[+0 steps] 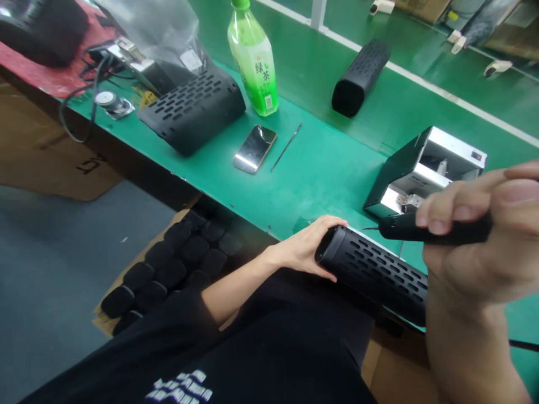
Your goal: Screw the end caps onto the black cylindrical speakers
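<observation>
My left hand (309, 247) is closed around the near-left end of a black slotted speaker housing (374, 269), which lies at the table's front edge. The thumb and fingers press on opposite sides of its end. In my right hand (475, 241) is a black power screwdriver (404, 227), held in a fist with its thin bit pointing left. That tip is close to the upper edge of the housing, near my left fingers; whether it touches cannot be made out. My right wrist hides the housing's far end. Behind the screwdriver stands a black and silver screw feeder (398, 177).
On the green table (311, 174) lie a phone (255, 148), a thin rod (287, 147), an open slotted shell (193, 109) and a small round speaker (113, 104). A green tea bottle (255, 67) stands behind. Another housing (361, 78) lies farther back. Below, a carton (168, 264) holds several black pieces.
</observation>
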### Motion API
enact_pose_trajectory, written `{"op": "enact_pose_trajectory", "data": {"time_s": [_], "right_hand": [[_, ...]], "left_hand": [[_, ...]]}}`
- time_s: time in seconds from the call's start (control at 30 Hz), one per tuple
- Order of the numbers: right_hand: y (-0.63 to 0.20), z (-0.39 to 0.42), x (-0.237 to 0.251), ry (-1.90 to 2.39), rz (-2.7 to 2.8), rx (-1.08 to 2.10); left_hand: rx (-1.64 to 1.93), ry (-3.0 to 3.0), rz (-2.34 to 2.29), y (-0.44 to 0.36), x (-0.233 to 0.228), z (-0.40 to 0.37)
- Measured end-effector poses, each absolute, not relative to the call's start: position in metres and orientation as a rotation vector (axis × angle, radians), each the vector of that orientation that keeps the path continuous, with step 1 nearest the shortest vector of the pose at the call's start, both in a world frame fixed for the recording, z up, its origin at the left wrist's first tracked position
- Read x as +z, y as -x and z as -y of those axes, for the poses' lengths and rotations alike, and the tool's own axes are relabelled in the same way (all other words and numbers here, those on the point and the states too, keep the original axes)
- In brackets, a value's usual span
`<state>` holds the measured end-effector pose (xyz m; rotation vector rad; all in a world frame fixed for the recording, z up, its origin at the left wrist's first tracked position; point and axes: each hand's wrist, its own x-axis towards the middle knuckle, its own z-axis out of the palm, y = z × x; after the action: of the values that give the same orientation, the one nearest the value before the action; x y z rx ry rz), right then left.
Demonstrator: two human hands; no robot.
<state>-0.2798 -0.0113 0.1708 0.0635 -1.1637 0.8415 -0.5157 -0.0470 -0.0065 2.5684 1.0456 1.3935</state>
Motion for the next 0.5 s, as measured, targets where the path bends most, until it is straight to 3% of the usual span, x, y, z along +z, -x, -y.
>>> {"op": "enact_pose_trajectory", "data": {"time_s": [0.17,0.5], "right_hand": [[0.288,0.01,0.159,-0.299,1.312,0.819],[0.294,0.005,0.144,-0.3,1.379,0.838]], "left_hand": [[1.42,-2.566,-1.018,0.514,-0.008,0.045],[1.457,-2.574,-0.967,0.509,-0.003,0.05]]}}
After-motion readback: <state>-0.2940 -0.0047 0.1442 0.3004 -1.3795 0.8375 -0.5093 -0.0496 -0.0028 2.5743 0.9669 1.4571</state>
